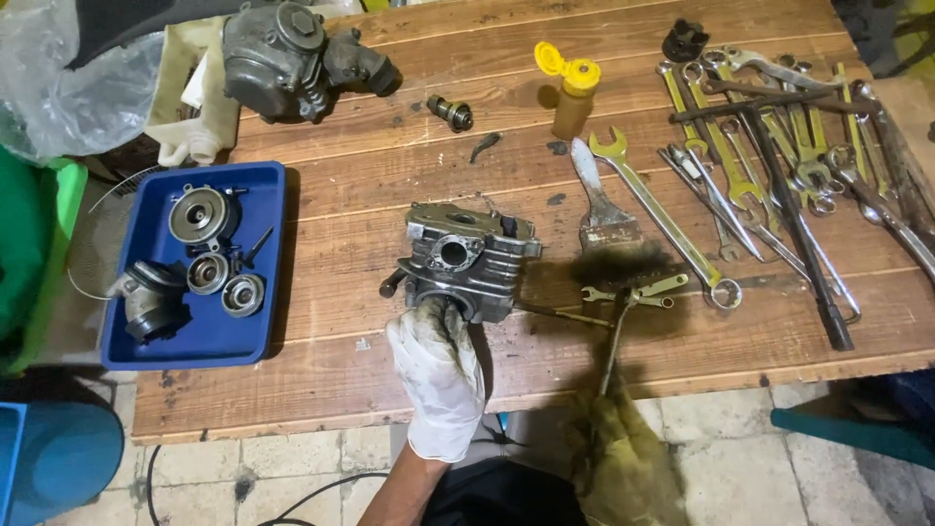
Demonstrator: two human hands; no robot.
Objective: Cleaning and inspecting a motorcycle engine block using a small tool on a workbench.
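The left hand in a pale glove grips the grey finned metal engine head; the right hand, clenched, holds a thin metal rod. A firm brace seems wise.

Repair workshop — plank bench, spanners, engine parts

Single head-worn view, steeply downward and close over the wooden workbench, floor at bottom edge.

engine part mid-tabletop, tray of small parts off the left edge, carburetor at far-left corner, bottle along far edge, brush just right of center, wrenches piled at right edge
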